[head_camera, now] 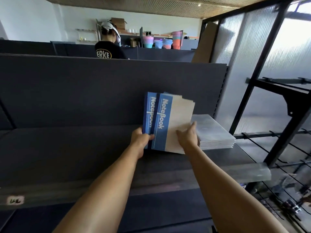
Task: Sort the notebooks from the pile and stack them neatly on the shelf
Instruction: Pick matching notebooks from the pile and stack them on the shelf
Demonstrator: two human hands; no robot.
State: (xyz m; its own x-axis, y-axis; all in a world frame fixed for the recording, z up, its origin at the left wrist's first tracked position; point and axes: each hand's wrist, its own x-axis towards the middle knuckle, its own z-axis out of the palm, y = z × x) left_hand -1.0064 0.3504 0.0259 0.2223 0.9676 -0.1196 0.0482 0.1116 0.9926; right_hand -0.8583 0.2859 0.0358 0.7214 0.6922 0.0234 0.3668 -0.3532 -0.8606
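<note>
A fanned bundle of blue-and-cream notebooks [168,121], covers printed "NoteBook", stands nearly upright on the dark shelf [84,148], its lower edge touching the shelf board. The left hand [140,137] grips the bundle's blue spine side, fingers curled round the edge. The right hand [188,136] lies against the cream cover with fingers fairly straight, pressing rather than clasping. Just right of the bundle, a flat stack of plastic-wrapped notebooks [217,132] rests on the same shelf, touching the right hand's far side. Behind the bundle rises the shelf's dark back panel [84,91]; beyond it a person [109,47] in a black shirt stands facing away.
</note>
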